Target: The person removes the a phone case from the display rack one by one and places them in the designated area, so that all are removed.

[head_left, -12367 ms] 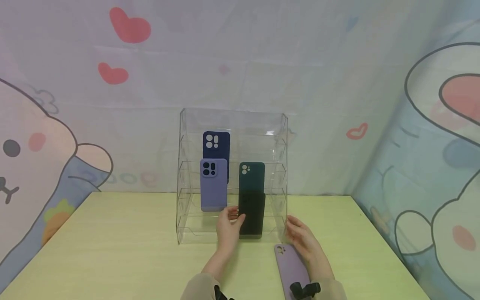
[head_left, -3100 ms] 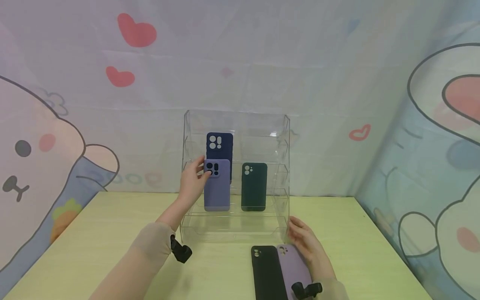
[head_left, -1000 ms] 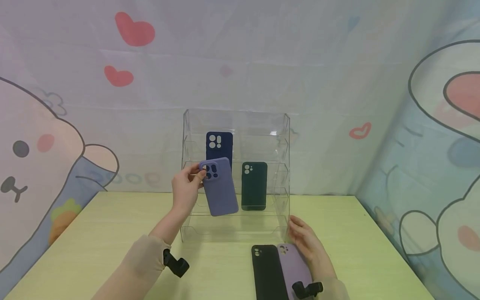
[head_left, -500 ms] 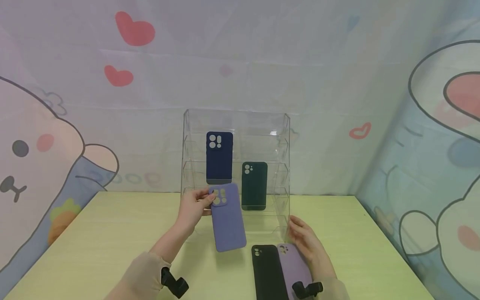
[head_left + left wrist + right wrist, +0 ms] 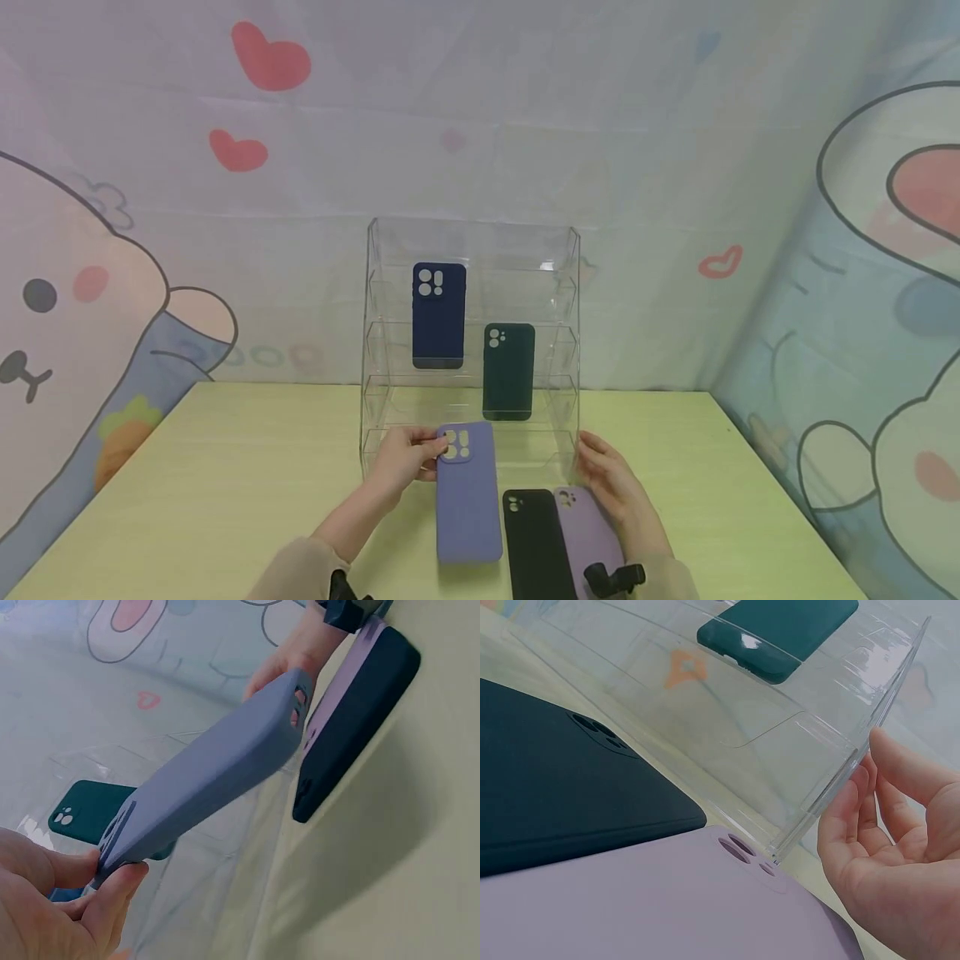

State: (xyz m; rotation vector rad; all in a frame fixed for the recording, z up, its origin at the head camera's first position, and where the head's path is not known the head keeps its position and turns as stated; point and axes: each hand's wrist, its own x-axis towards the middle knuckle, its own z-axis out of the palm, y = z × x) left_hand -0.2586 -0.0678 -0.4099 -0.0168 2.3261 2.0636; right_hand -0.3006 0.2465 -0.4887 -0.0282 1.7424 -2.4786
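Note:
My left hand (image 5: pixel 405 462) pinches a periwinkle phone case (image 5: pixel 468 504) by its camera-hole end, thumb on one side and fingers on the other. The case hangs above the table in front of the clear display rack (image 5: pixel 472 454), its far end raised off the surface in the left wrist view. With thumb and curled fingers, my right hand (image 5: pixel 900 832) holds the rack's right side edge. Beside that hand lie a black phone case (image 5: pixel 534 537) and a lilac phone case (image 5: pixel 588 533), side by side. A dark green phone case (image 5: pixel 508 371) stands in a lower tier.
A navy phone case (image 5: pixel 438 317) stands upright in a tier above and left of the green one. The pale yellow table (image 5: pixel 225 492) reaches back to a printed cloth (image 5: pixel 480 100) hung behind the rack.
My left hand has lifted the periwinkle case out of the rack and brought it down and toward me, uncovering the navy case. Earlier, the black case went from the rack to the table.

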